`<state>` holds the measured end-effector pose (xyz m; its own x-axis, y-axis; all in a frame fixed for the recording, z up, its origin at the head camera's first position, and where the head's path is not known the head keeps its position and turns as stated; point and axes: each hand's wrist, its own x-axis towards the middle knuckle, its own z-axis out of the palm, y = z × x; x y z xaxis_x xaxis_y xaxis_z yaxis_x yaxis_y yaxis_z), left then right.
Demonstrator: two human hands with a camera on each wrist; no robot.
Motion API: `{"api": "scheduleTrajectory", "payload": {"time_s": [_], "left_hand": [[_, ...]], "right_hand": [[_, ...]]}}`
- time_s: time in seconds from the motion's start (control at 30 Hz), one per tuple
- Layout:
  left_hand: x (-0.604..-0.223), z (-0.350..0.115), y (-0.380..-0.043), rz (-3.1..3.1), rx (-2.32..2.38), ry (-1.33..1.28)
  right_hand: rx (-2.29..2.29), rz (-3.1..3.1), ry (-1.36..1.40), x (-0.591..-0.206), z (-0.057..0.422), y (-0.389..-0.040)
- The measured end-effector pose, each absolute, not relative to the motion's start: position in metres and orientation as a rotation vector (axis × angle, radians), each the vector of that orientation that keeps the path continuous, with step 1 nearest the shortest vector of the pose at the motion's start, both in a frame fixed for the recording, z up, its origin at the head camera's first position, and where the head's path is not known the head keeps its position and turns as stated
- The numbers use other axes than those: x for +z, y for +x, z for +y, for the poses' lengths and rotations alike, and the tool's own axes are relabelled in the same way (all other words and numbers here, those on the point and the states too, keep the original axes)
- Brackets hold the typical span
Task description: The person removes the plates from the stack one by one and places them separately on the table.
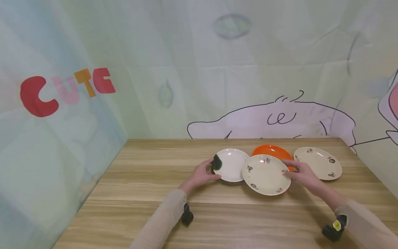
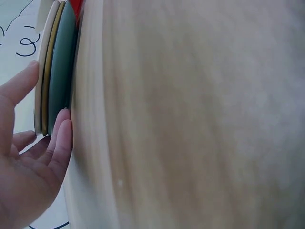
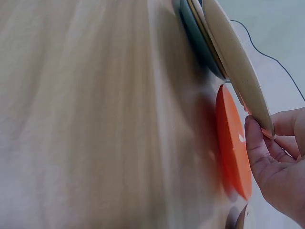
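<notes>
At the left rim of a small stack of plates, my left hand [image 1: 201,174] grips the edge between thumb and fingers. On top is a white plate [image 1: 232,166] with a dark green patch; under it the left wrist view shows a yellowish plate [image 2: 47,90] and a green plate [image 2: 61,71]. My right hand [image 1: 306,177] pinches the right rim of a cream patterned plate [image 1: 266,177], raised above the table and tilted. Its left edge overlaps the white plate in the head view. Partly hidden behind it is an orange plate [image 1: 271,150].
Another cream patterned plate [image 1: 318,163], oval in outline, lies at the right beyond my right hand. The wooden table [image 1: 149,183] meets a printed curtain [image 1: 174,69] along its back edge and left side.
</notes>
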<state>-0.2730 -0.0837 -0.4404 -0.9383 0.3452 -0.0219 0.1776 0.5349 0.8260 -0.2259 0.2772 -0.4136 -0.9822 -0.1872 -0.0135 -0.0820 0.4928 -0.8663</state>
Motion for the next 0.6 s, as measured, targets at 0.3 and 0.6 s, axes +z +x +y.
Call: {"api": "scheduleTrajectory", "payload": {"time_s": [0.3,0.6], "left_hand": [[-0.439,-0.083,-0.272,2.593,1.348,0.441],[-0.439,-0.083,-0.273,2.592,1.349,0.437]], "right_hand": [[-1.54,2.594,-0.22,-0.42,0.292,-0.213],[-1.619,2.498,-0.223,-0.426,0.303,-0.198]]}}
